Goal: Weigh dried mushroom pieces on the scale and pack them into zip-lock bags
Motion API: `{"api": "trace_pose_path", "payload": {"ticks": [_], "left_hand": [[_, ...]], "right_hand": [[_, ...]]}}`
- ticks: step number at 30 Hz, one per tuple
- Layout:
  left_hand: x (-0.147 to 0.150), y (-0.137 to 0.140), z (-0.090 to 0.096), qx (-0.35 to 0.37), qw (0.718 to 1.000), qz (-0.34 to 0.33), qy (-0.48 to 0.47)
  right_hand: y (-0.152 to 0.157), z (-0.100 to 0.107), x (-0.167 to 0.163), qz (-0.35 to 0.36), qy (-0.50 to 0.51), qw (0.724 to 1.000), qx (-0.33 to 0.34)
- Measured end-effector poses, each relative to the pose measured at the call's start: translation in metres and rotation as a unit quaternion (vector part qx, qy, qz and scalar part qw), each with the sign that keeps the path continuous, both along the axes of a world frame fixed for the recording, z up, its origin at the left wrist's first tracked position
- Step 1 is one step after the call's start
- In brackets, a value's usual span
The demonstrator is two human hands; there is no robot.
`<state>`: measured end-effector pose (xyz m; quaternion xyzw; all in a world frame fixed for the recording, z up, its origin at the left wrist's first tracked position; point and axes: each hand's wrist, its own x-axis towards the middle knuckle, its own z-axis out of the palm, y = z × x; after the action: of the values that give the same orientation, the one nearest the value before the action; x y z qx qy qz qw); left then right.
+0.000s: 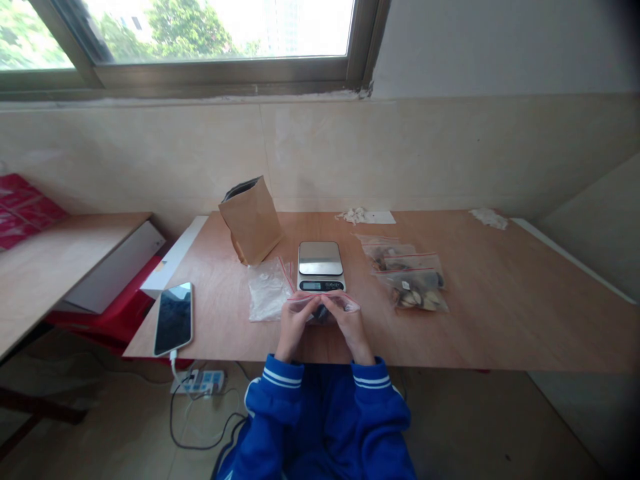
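Observation:
Both my hands pinch the red-striped top of a clear zip bag at the table's near edge. My left hand and my right hand meet near the middle of its seal, thumbs close together. Something dark lies inside the bag, mostly hidden by my fingers. Just beyond my hands stands a digital kitchen scale with a bare metal plate and a lit display. Left of it lie clear zip bags with red seals. To the right are several filled zip bags holding pale and dark dried pieces.
A brown paper bag stands open at the back left. A phone with a charging cable lies at the left edge, above a power strip on the floor. White scraps and a crumpled pale piece lie along the back.

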<state>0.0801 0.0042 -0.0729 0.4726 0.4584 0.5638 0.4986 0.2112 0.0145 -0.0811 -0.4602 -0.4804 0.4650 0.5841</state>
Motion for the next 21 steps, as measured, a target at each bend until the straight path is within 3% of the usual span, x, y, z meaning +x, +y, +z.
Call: {"api": "trace_pose_path", "payload": {"ticks": [8,15,21], "left_hand": [[0.0006,-0.0022,0.0061,-0.029,0.998,-0.005,-0.057],[0.0024,-0.0012,0.0003,-0.053,0.993,0.006,-0.107],[-0.0054,0.0011,0.0011,-0.055,0.989,0.094,-0.104]], "right_hand": [[0.0006,-0.0024,0.0009,0.012,0.004,1.0,0.007],[0.0,-0.0042,-0.0001,0.01,-0.002,1.0,0.024],[0.001,-0.0063,0.0072,-0.004,0.053,0.998,-0.044]]}}
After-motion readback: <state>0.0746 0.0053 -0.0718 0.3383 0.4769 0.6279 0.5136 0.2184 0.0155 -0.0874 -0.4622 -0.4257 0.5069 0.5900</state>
